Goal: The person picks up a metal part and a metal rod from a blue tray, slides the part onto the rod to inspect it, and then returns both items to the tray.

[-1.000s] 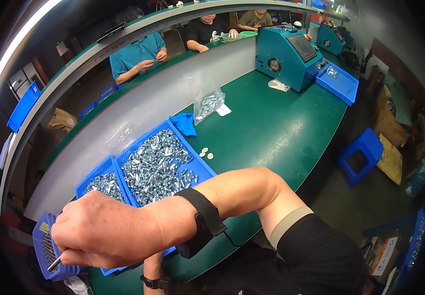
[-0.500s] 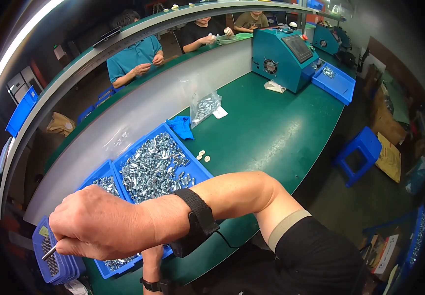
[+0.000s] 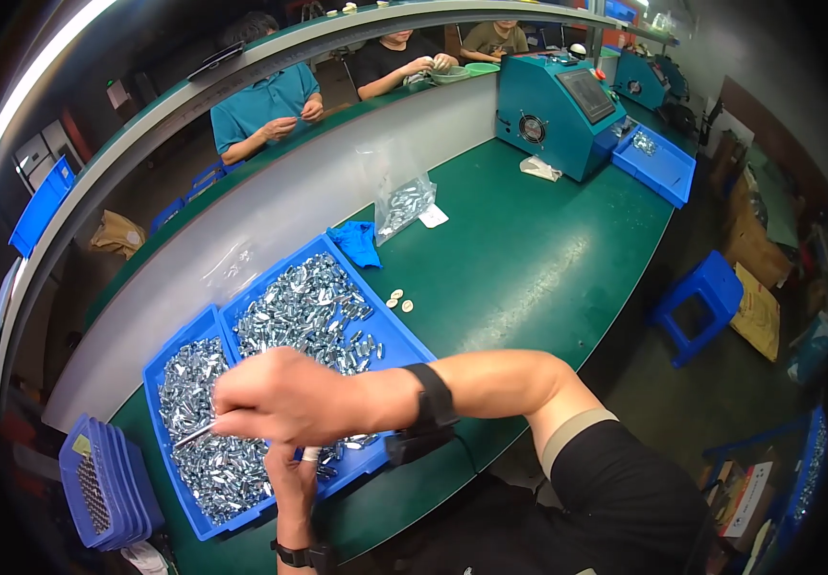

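1. Right hand point(image 3: 289, 398) is curled tight, pinching a thin metal rod point(image 3: 193, 436). The rod's long axis runs from about 2 o'clock down to 8 o'clock, free end at 8.
2. The rod sits over the left blue tray point(image 3: 160, 359) full of shiny metal parts point(image 3: 208, 460).
3. Left hand point(image 3: 291, 470) is mostly hidden under the right one, at its 6 o'clock; can't tell its grip.

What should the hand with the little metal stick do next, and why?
Probably dip down a little. The right hand holds a thin metal tool just above the left blue tray heaped with small silvery parts, and the tip looks bare. The left hand waits below it.
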The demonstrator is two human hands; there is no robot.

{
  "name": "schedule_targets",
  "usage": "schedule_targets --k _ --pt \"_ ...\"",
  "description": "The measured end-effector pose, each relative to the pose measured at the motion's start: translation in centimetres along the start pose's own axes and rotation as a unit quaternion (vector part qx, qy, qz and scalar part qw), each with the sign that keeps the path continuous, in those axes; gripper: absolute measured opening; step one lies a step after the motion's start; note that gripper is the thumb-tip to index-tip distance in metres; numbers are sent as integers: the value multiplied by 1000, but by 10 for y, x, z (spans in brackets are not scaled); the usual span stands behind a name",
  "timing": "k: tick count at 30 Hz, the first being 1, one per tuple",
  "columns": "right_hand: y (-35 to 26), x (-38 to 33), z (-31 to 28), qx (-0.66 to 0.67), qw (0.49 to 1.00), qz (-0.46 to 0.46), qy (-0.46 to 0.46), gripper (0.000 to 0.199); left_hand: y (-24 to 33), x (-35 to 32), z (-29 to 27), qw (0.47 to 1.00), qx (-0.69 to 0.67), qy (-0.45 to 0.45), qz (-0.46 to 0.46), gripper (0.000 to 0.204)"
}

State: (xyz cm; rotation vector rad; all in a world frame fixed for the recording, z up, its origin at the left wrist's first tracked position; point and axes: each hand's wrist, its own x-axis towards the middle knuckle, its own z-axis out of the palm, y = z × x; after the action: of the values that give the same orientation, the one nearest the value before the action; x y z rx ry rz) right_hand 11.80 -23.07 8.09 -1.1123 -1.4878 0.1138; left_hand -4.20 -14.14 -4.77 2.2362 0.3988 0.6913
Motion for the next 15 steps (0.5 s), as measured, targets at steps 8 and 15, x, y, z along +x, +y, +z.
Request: schedule_targets --k 8,15 --pt "75 -122 -31 32 927 374 24 15 -20 6 3 999 -12 21 -30 12" --pt "62 -116 -21 50 930 363 -36 15 -17 1 -8 997 -51 22 -45 19"
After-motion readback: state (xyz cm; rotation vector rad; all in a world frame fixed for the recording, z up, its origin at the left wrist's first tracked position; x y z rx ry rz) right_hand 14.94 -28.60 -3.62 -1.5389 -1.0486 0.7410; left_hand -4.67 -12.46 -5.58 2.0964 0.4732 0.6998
